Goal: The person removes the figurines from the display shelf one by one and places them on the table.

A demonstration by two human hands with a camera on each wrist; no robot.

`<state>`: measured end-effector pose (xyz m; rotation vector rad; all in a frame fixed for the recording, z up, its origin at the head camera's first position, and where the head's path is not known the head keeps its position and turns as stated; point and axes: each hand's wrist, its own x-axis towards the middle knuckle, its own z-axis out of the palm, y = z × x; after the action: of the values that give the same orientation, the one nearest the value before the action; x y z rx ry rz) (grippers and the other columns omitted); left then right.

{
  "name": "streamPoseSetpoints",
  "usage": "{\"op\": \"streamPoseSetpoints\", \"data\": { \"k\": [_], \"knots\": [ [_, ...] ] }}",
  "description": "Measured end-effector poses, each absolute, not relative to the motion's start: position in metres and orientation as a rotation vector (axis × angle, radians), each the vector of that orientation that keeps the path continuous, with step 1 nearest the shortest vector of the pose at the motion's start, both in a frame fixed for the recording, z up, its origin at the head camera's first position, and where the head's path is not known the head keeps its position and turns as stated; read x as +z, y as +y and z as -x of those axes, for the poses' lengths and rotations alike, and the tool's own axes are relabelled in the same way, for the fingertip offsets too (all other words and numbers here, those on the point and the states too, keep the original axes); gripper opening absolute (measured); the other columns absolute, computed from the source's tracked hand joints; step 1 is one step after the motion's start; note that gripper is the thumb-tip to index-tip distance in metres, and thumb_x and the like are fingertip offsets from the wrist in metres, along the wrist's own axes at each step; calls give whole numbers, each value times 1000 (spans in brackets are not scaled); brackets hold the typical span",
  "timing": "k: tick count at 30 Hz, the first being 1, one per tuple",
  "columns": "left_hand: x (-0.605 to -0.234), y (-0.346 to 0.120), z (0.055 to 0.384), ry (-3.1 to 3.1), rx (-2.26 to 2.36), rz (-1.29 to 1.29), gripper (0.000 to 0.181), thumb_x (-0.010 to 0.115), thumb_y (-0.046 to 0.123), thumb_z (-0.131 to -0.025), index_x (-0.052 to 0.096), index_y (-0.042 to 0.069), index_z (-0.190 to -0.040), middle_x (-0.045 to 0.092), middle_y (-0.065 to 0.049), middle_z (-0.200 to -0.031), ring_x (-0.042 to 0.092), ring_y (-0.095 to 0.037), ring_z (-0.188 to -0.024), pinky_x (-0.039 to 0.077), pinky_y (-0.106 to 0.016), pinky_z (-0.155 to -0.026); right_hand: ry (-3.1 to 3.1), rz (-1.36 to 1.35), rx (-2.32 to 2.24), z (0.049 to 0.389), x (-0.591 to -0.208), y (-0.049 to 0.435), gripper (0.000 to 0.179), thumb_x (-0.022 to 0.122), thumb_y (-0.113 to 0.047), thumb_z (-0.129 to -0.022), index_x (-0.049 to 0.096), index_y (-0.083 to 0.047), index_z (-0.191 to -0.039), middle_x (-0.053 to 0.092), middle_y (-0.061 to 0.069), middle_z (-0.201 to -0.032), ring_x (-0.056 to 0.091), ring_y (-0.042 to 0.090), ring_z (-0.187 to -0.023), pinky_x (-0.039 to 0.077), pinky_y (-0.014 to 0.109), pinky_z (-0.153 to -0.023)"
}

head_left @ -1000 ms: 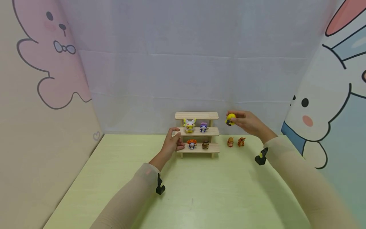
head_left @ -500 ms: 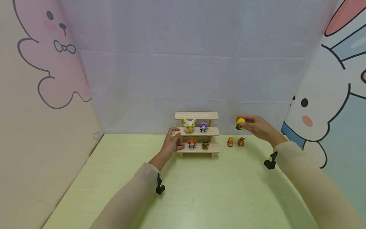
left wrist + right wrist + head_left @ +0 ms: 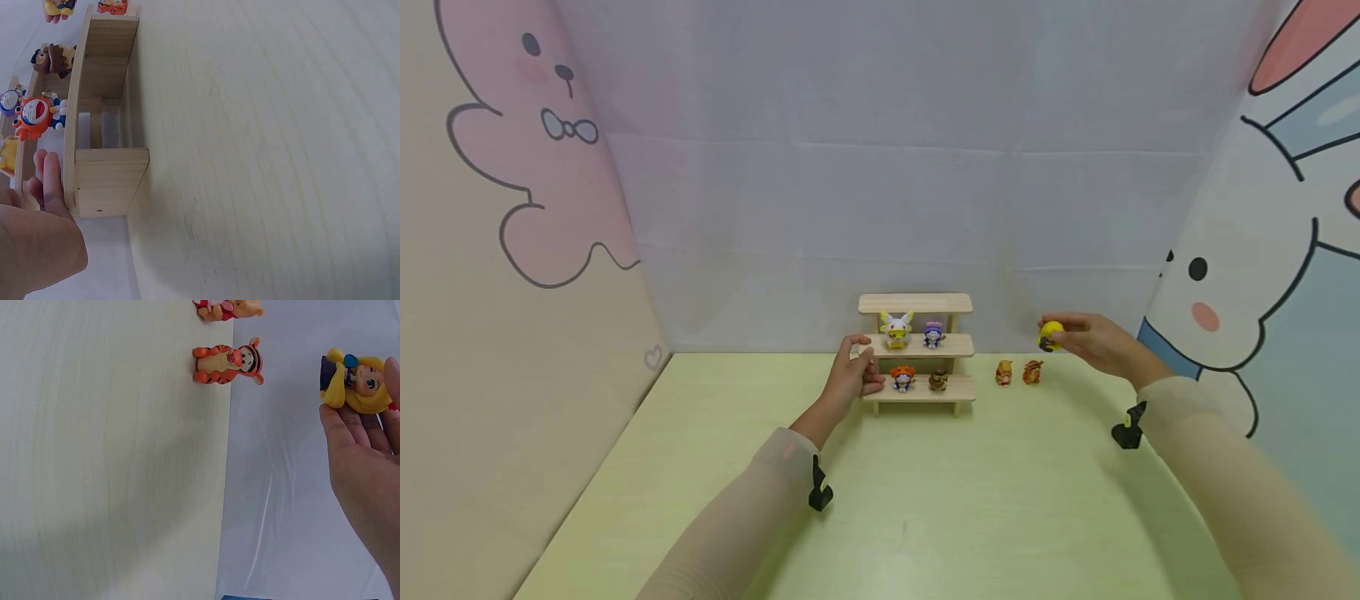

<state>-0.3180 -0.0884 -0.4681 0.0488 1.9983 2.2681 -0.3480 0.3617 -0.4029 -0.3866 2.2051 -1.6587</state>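
Note:
My left hand point(image 3: 847, 375) grips the left end of a three-tier wooden display shelf point(image 3: 925, 302), some fingers resting by its lowest board. The left wrist view shows those fingers point(image 3: 52, 178) between two boards. My right hand point(image 3: 1097, 340) holds a yellow-haired girl figurine point(image 3: 357, 382) in the air, right of the shelf, pinched between thumb and fingers. On the table below it stand a Tigger figurine point(image 3: 224, 362) and a Winnie-the-Pooh figurine point(image 3: 1003, 372), side by side.
The middle board bears a white-and-yellow long-eared figurine point(image 3: 896, 330) and a purple-hatted one point(image 3: 934, 335). On the lowest board are an orange-costumed figurine point(image 3: 903, 378) and a brown-hatted one point(image 3: 937, 380). A pale curtain point(image 3: 820, 192) hangs behind the table point(image 3: 925, 500).
My right hand has moved right and slightly down with the girl figurine, away from the shelf. The left hand stays in place on the shelf.

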Motion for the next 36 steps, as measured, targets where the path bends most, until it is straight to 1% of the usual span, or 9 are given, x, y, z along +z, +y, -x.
{"op": "streamPoseSetpoints", "data": {
  "k": [5,11,17,21,23,25,28,32,36],
  "knots": [
    [-468,-88,318,1998,2268,-33,29,48,24,-112,42,15,-139,53,-6,-81,67,-18,-66,62,-30,-64,2194,380,-1661,349,-410,370,64,55,-17,-109,23,7,-159,18,28,-166,53,-7,-119,47,14,-103],
    [-470,-88,320,1993,2283,-33,26,48,24,-112,43,17,-136,53,-6,-80,67,-18,-66,62,-30,-64,2170,354,-1665,350,-420,379,64,54,-15,-109,22,9,-158,21,26,-164,54,-6,-121,46,13,-102],
    [-468,-88,318,1998,2281,-37,27,48,23,-112,43,15,-137,53,-6,-80,67,-17,-65,62,-30,-64,2152,346,-1671,349,-430,386,62,54,-12,-109,23,11,-157,22,25,-163,56,-4,-120,48,14,-100],
    [-467,-87,318,1997,2279,-36,28,48,22,-112,42,14,-138,53,-6,-79,66,-17,-65,62,-29,-64,2159,343,-1674,349,-437,392,61,54,-12,-109,23,12,-156,39,17,-155,58,-3,-118,49,16,-100],
    [-467,-87,318,1996,2279,-33,29,48,23,-112,42,14,-139,53,-6,-79,66,-18,-65,62,-29,-64,2166,325,-1681,349,-443,395,59,55,-11,-108,27,12,-155,46,8,-148,58,-2,-118,50,16,-100],
    [-467,-87,318,1997,2276,-30,29,48,23,-112,42,15,-139,53,-6,-79,66,-18,-65,62,-29,-64,2166,321,-1692,350,-449,397,58,56,-11,-108,29,12,-154,48,2,-144,58,-3,-118,50,16,-100],
    [-467,-87,319,2003,2270,-20,28,47,24,-112,42,15,-139,53,-6,-79,67,-18,-66,62,-30,-64,2170,316,-1710,353,-458,399,56,57,-11,-107,32,12,-153,50,0,-142,58,-2,-117,50,16,-99],
    [-467,-87,319,2009,2265,-17,29,48,24,-112,42,15,-139,53,-6,-79,67,-18,-66,62,-29,-64,2186,308,-1718,354,-467,398,54,56,-10,-107,34,12,-152,48,4,-144,59,-2,-116,51,17,-99],
    [-468,-87,319,2003,2271,-29,30,48,24,-112,42,14,-140,52,-6,-80,66,-17,-65,62,-29,-64,2190,300,-1704,353,-471,393,57,55,-10,-108,30,12,-154,35,19,-155,58,-2,-116,50,17,-100]
  ]
}}
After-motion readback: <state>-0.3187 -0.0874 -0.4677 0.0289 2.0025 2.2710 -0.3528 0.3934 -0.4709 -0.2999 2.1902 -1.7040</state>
